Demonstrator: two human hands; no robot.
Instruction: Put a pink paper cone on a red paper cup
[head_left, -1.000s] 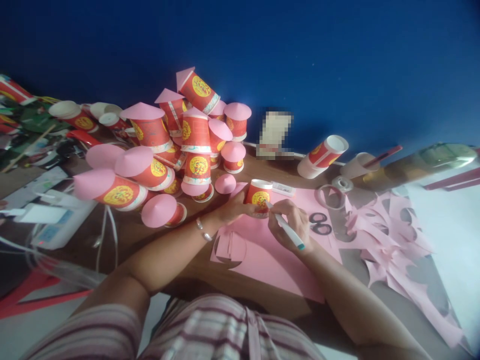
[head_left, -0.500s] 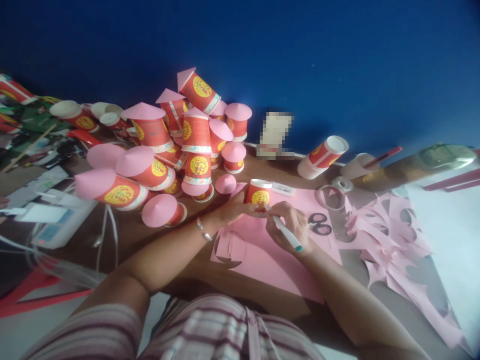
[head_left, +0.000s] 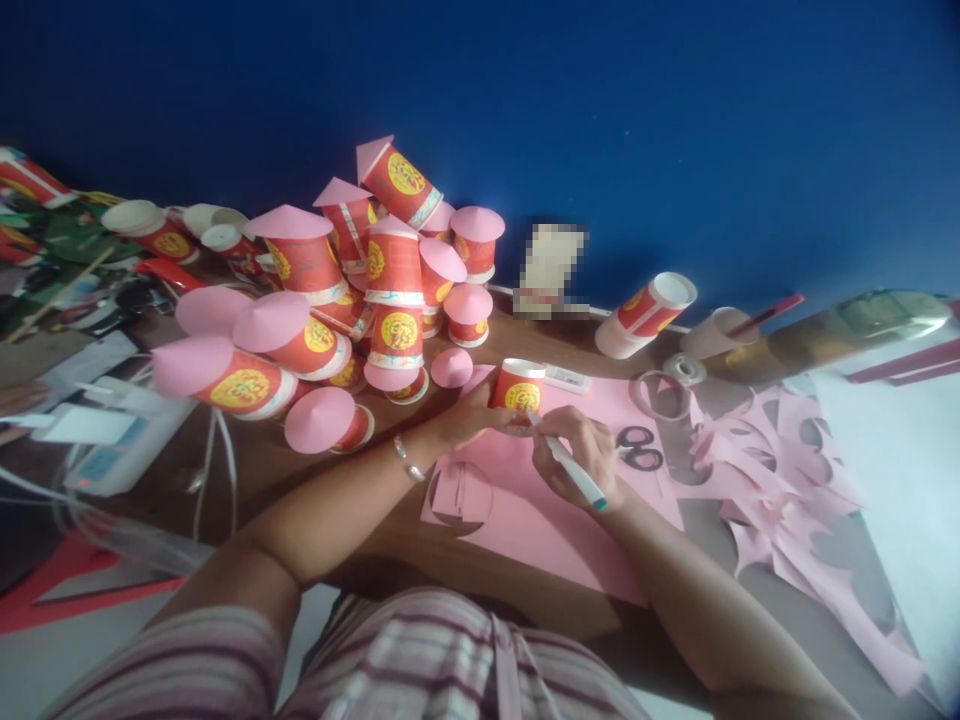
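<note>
My left hand [head_left: 471, 415] holds a red paper cup [head_left: 519, 385] with a yellow round emblem and a white rim at the top. In my right hand [head_left: 581, 450] is a white marker [head_left: 576, 468] with a green end, its tip at the cup's lower side. Both hands are over a pink paper sheet [head_left: 555, 530]. Black-handled scissors [head_left: 641, 448] lie on that sheet, just right of my right hand. A small pink paper cone [head_left: 452, 368] rests left of the cup. What the tip marks is too small to make out.
Red cups with pink cone tops [head_left: 394, 340] are piled at the left. Pink paper offcuts [head_left: 780, 480], tape rolls [head_left: 660, 395] and stacked cups [head_left: 649, 315] lie to the right. A power strip [head_left: 112, 450] with cables and another person's hand [head_left: 19, 400] are at the far left.
The marker has shifted very slightly at the cup; my hands stay nearly in place. At the far left edge, another person's hand has come further into view.
</note>
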